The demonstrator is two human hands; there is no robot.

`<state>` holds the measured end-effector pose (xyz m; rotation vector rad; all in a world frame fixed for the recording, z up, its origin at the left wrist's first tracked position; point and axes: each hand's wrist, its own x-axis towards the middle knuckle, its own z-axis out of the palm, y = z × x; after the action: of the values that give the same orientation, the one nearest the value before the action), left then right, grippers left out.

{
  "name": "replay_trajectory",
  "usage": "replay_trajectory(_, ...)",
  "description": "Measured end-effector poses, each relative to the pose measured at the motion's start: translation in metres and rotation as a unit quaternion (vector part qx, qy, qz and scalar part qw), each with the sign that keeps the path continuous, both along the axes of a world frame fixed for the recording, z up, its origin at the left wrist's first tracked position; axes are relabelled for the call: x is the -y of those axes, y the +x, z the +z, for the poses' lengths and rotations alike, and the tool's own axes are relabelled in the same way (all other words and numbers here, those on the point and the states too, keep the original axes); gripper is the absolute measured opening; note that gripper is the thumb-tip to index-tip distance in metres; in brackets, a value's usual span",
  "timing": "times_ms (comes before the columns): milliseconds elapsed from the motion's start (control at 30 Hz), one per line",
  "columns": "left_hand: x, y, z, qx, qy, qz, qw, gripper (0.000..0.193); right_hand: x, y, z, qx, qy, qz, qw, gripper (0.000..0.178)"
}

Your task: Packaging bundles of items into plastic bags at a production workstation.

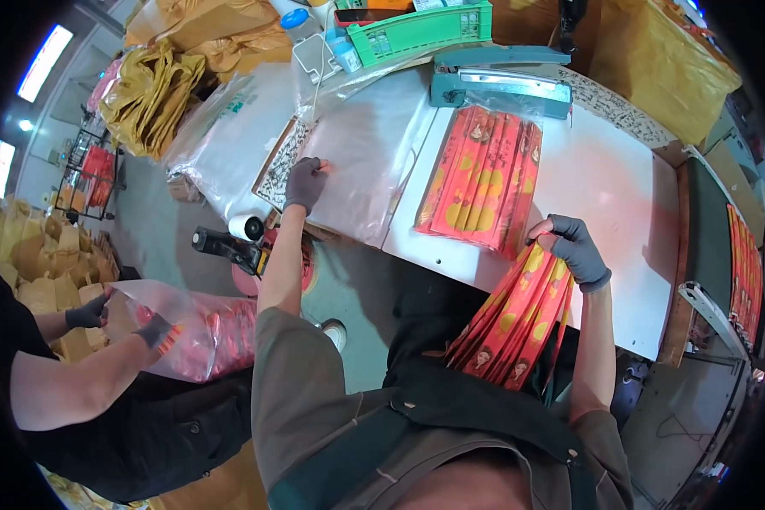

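Note:
My right hand (574,251), in a grey glove with bare fingertips, grips a bunch of long red and yellow printed paper strips (518,310) by their upper ends. The strips fan out downward in front of my body, past the table's near edge. My left hand (306,184), gloved alike, is closed at the left edge of a stack of clear plastic bags (361,166). Its fingertips are pinched together, and what lies between them is hidden. A clear bag packed with the same red and yellow strips (480,178) lies on the white table between my hands.
A teal bag sealer (501,89) and a green basket (421,34) stand at the table's back. More red strips (744,272) sit at far right. At left, a co-worker's gloved hands (153,331) hold a filled clear bag (217,336). A black handheld tool (229,251) is near my left forearm.

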<state>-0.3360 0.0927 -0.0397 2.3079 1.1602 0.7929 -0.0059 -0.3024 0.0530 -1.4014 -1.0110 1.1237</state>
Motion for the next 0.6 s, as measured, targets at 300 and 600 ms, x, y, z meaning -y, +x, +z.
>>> replay_trajectory(300, 0.009, 0.024, 0.014, 0.008, -0.079, 0.011, 0.997, 0.016, 0.001, -0.001, 0.0, 0.002, -0.001, -0.014, 1.0, 0.016)
replay_trajectory(600, 0.02, 0.029, 0.014, -0.065, 0.004, -0.043, 0.997, 0.021, 0.005, 0.002, -0.004, -0.008, -0.007, -0.018, 1.0, 0.017)
